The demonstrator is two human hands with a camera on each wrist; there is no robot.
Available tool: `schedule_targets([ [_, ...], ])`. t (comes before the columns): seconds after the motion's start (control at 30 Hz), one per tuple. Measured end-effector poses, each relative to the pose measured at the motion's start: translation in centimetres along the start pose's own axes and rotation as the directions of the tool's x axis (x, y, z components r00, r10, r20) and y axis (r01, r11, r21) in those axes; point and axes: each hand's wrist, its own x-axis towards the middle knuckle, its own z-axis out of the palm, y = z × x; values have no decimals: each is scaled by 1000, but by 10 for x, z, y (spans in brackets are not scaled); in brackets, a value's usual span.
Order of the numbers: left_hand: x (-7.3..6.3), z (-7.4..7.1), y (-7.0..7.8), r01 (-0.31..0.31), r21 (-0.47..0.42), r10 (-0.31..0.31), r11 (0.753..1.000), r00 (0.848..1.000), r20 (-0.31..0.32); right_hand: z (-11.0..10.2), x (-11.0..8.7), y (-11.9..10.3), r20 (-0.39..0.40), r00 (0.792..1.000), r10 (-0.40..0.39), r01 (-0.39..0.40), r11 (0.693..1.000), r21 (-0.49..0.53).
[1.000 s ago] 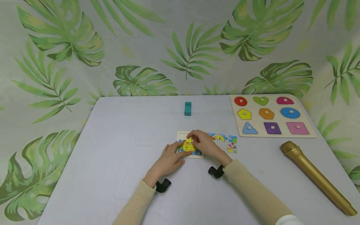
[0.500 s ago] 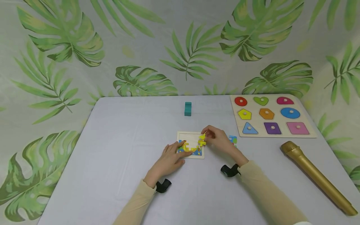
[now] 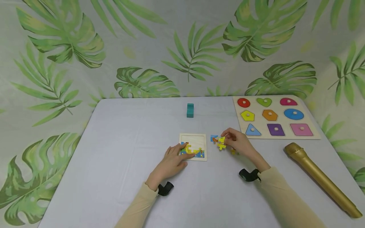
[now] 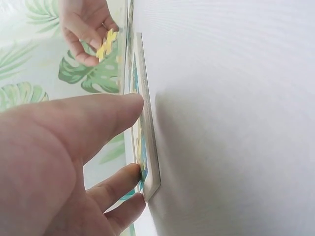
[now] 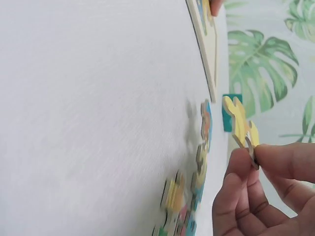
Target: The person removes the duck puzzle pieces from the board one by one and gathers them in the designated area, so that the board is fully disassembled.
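Observation:
My left hand point(image 3: 170, 161) rests on the lower left of a small wooden puzzle tray point(image 3: 199, 139), thumb and fingers extended over its edge. Blue, green and yellow pieces fill the tray's lower part; bare wood shows above. To the right, my right hand point(image 3: 240, 145) pinches a yellow jigsaw piece point(image 5: 238, 120) between thumb and fingers, raised off the table as the right wrist view shows. Below it lie loose jigsaw pieces, among them a blue-and-orange piece point(image 3: 214, 138) and a yellow-striped piece point(image 5: 173, 195). The right hand partly hides these in the head view.
A shape board point(image 3: 259, 125) with several knobbed pieces lies at the back right. In front of it a gold microphone point(image 3: 319, 177) lies slantwise along the right side. A teal block point(image 3: 190, 110) stands behind the tray, and a leaf-print cloth point(image 3: 142, 47) hangs behind the table.
My right hand has lifted the yellow piece from the tray and carried it right, over the loose pieces. More bare wood shows in the tray. My left hand has stayed still.

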Motion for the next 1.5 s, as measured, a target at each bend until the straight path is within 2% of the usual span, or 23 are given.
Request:
schedule_targets([
  [0.23, 1, 1, -1, -8, 8, 8, 1000, 1000, -7, -6, -7, 9, 15, 1000, 13, -12, 998, -68],
  [0.4, 1, 1, -1, -11, 6, 11, 1000, 1000, -8, -3, -9, 12, 41, 999, -12, 17, 991, -130],
  [0.6, 1, 1, 1, -1, -13, 1, 1000, 1000, -5, 2, -10, 13, 41, 997, -70, 78, 965, -252],
  [0.93, 1, 1, 1, -13, 2, 13, 1000, 1000, -13, 4, -9, 4, 71, 995, -69, 90, 931, -353],
  [1.23, 0, 0, -4, -13, 0, 13, 1000, 1000, 25, 3, -9, 5, 49, 996, -75, 87, 941, -326],
  [1.4, -3, -4, -9, -39, 0, 39, 999, 999, 31, 3, -7, 2, 31, 992, -125, 129, 955, -266],
  [1.5, -6, -7, -13, -50, 12, 50, 999, 999, 21, 8, -4, -5, 49, 986, -157, 164, 963, -215],
])
